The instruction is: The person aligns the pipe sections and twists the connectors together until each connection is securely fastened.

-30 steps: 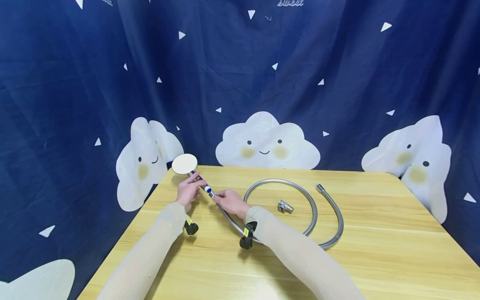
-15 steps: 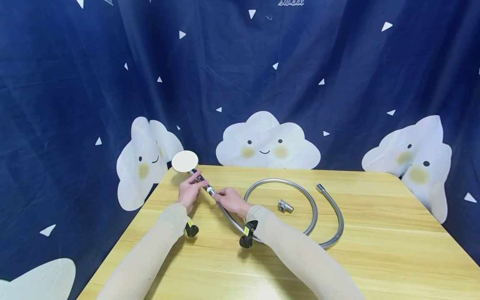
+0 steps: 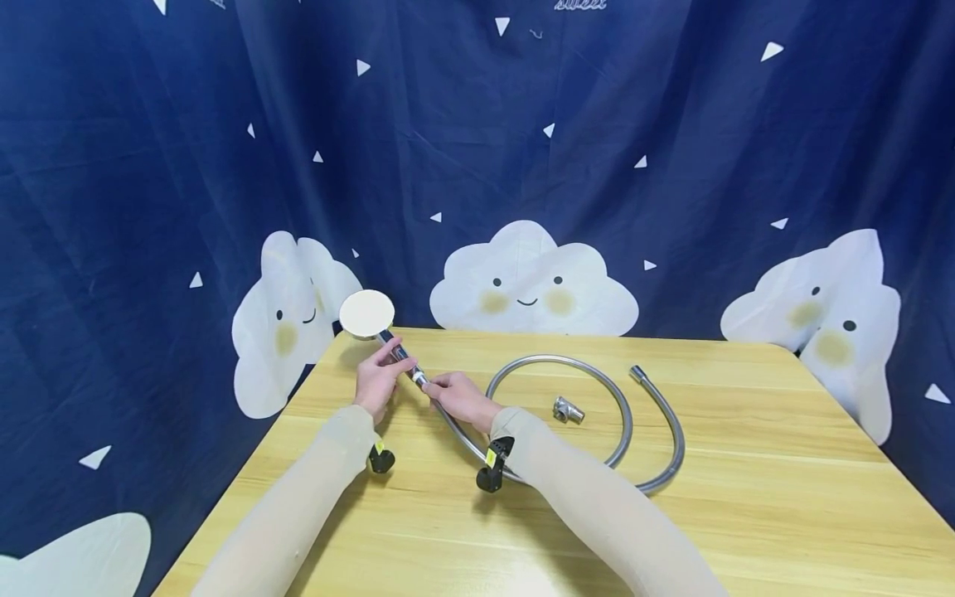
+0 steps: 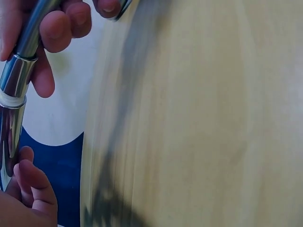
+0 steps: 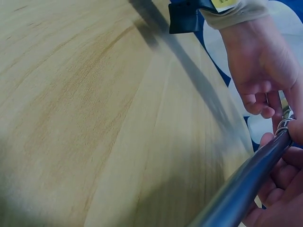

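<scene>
A hand shower with a round pale head (image 3: 366,313) is lifted over the table's far left corner. My left hand (image 3: 379,377) grips its dark handle (image 3: 395,352); the chrome handle (image 4: 9,132) also shows in the left wrist view. My right hand (image 3: 457,395) pinches the metal nut (image 3: 419,379) at the end of the silver hose (image 3: 619,414), pressed against the handle's base. In the left wrist view the right fingers (image 4: 61,23) curl round the nut (image 4: 16,71). In the right wrist view the hose (image 5: 241,189) runs into my right hand.
The hose loops across the wooden table (image 3: 746,497), its free end (image 3: 637,373) lying at the back right. A small chrome bracket fitting (image 3: 567,410) sits inside the loop. A blue cloud-print curtain (image 3: 522,166) hangs behind the table.
The right hand has brought the hose nut up against the handle's base, covering the blue and white ring seen a second ago. The shower head has risen slightly.
</scene>
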Tool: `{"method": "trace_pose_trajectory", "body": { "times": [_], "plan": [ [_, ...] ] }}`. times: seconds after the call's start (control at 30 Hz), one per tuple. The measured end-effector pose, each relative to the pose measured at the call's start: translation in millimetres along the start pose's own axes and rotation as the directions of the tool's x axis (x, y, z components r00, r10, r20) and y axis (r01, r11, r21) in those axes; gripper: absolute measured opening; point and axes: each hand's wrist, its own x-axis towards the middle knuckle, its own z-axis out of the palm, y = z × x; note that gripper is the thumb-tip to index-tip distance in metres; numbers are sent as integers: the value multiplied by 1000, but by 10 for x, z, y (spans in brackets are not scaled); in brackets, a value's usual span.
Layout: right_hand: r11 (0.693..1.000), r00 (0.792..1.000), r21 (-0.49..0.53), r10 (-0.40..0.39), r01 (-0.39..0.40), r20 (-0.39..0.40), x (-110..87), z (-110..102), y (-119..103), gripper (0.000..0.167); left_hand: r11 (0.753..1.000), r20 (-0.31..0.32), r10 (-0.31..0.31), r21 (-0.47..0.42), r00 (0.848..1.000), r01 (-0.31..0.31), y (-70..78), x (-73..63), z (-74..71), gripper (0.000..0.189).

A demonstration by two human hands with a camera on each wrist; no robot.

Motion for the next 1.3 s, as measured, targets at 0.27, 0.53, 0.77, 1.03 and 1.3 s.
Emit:
{"method": "trace_pose_trajectory", "body": {
  "times": [0.27,0.53,0.77,1.03,1.3],
  "plan": [
    [1000,1000,17,7,-7,-1,3,28,2,36,994,-40,97,52,994,-95,11,-54,17,58],
    [995,999,89,37,-35,-19,-2,15,4,36,994,-64,107,43,992,-104,33,-83,50,56],
    [985,994,157,87,-77,-59,-19,8,4,32,993,-66,114,16,991,-113,-2,-79,79,56],
    [986,995,149,89,-80,-55,-21,5,-8,33,991,-86,134,43,987,-131,12,-93,78,57],
    [977,991,184,122,-110,-54,-14,2,-6,34,989,-79,143,56,987,-138,23,-105,73,56]
  ]
}}
